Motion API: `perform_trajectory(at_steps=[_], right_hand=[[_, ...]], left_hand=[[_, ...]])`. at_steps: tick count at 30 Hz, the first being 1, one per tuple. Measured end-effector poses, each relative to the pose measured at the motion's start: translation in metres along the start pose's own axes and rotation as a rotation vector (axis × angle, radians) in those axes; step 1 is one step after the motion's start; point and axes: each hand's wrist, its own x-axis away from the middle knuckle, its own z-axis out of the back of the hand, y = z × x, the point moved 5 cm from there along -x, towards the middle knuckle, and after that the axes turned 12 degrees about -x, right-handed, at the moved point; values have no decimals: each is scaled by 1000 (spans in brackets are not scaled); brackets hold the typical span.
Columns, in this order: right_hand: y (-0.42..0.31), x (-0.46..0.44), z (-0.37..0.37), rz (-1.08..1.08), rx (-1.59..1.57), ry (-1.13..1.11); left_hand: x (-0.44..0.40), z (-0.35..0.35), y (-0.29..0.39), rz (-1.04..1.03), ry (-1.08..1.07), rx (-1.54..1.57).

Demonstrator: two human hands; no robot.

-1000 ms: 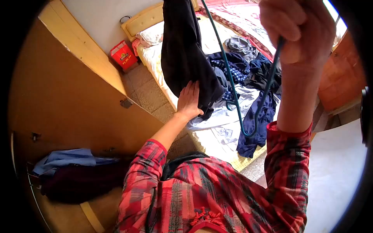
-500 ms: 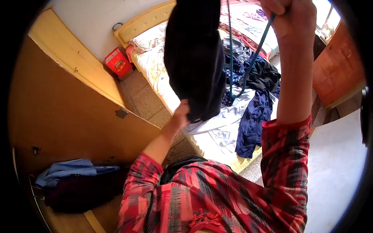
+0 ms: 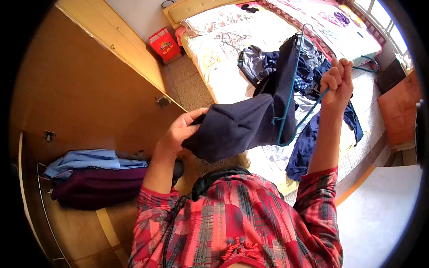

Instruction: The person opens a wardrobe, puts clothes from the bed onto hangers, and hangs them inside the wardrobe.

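Note:
My left hand grips one end of a dark navy garment, which looks like a pair of trousers. In my right hand, closed in a fist, is a teal wire hanger with its hook pointing right. The cloth stretches from my left hand to the hanger's long side, and more of it hangs behind the wire. Whether it passes through the hanger cannot be made out. Both hands are raised in front of my body, above the near part of the bed.
Several dark clothes lie on the bed, with navy trousers near its edge. At left, an open wardrobe door stands beside a hanging purple garment and a blue shirt. A red bag is by the wall.
The dark garment has come down and now stretches sideways at the hanger. My right hand has lowered with the hanger, now tilted. My left hand has moved left and slightly up.

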Motion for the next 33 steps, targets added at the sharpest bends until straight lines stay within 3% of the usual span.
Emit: perform_trajectory(at_steps=[9,17,28,33], right_hand=[[53,25,-2,142,-236,62],[47,24,-5,205,-204,34],[61,36,-18,281,-103,-11],[63,36,-23,248,-147,11]], left_hand=[[3,-29,-8,63,-111,79],[2,-34,-12,51,-150,111],[-6,-44,-3,-94,-125,-57],[-14,-36,-8,-63,-131,-123]])
